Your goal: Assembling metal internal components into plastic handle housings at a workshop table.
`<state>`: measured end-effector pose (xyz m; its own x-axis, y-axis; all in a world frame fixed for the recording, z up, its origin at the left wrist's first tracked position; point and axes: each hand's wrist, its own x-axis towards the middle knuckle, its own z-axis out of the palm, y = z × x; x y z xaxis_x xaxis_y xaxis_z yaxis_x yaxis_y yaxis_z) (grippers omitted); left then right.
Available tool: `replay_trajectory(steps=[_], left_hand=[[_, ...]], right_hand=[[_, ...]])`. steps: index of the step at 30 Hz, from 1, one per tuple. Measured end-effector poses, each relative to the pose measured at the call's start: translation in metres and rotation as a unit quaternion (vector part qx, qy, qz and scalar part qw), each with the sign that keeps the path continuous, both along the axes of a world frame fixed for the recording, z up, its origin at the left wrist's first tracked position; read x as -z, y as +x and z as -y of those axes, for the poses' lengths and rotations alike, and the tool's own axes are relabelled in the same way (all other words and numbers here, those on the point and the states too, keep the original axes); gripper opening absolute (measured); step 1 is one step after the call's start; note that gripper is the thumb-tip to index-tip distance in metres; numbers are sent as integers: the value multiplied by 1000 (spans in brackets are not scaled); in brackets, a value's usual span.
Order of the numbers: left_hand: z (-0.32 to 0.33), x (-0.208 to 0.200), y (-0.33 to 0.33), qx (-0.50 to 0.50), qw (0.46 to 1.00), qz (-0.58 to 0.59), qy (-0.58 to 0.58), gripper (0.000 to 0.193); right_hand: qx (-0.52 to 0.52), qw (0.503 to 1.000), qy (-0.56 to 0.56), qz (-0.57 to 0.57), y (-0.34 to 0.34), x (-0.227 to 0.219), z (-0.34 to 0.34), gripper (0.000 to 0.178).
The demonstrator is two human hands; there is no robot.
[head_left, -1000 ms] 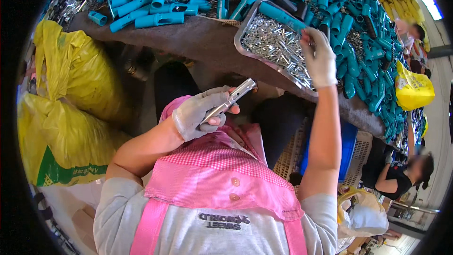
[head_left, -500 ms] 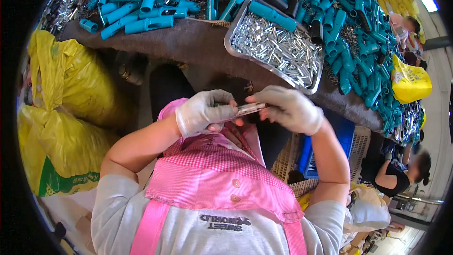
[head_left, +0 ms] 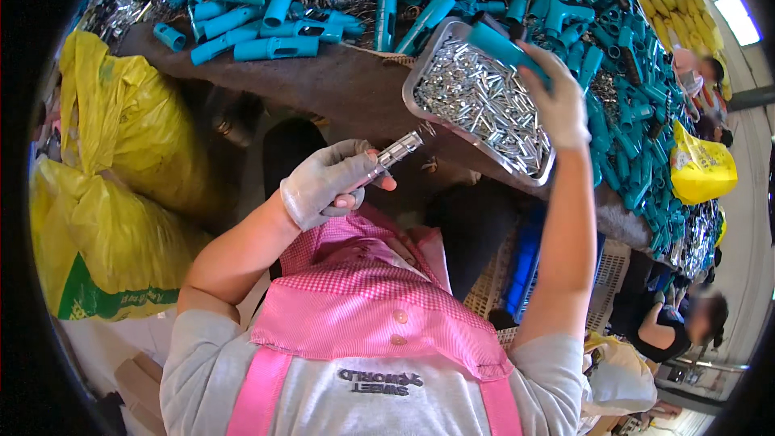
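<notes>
My left hand (head_left: 327,182), in a thin pale glove, grips a short shiny metal tube (head_left: 395,153) in front of my chest, its free end pointing up to the right. My right hand (head_left: 557,101), also gloved, reaches out over the far edge of a metal tray (head_left: 420,73) heaped with small silver pins (head_left: 484,109). Its fingers rest among the teal plastic handles (head_left: 517,48) lying at the tray's rim. Whether it holds one I cannot tell.
A dark worktable (head_left: 339,89) carries piles of teal plastic handles (head_left: 266,24) and metal parts. Yellow sacks (head_left: 121,194) stand to my left. Another yellow bag (head_left: 702,165) hangs at the right. A person (head_left: 674,327) sits at lower right, others at the far right.
A second ago my right hand was at the tray. It came to the tube at my left hand, then went back out to the tray. My left hand kept the tube.
</notes>
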<state>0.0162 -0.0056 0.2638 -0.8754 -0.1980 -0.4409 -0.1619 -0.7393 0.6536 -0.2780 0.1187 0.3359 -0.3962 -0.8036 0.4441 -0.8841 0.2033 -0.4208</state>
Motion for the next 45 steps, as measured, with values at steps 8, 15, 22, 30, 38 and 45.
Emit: replay_trajectory(steps=[8, 15, 22, 30, 38, 45], left_hand=[[1, -10, -16, 210, 975, 33, -72, 24], [-13, -8, -13, 283, 956, 8, -84, 34], [-18, -7, -13, 267, 958, 30, -103, 38], [-34, -9, -16, 272, 956, 58, -88, 45], [-38, 5, -8, 163, 986, -5, 31, 41], [-21, 11, -12, 61, 994, -52, 77, 28]], right_hand=[[-149, 947, 161, 233, 51, -6, -80, 28], [-152, 870, 240, 403, 97, 6, -81, 22], [-157, 930, 135, 303, 118, 25, -74, 21], [-97, 913, 136, 372, 132, 55, -69, 26], [-109, 901, 78, 412, 122, 27, -49, 17], [81, 995, 54, -31, 47, 57, -35, 12]])
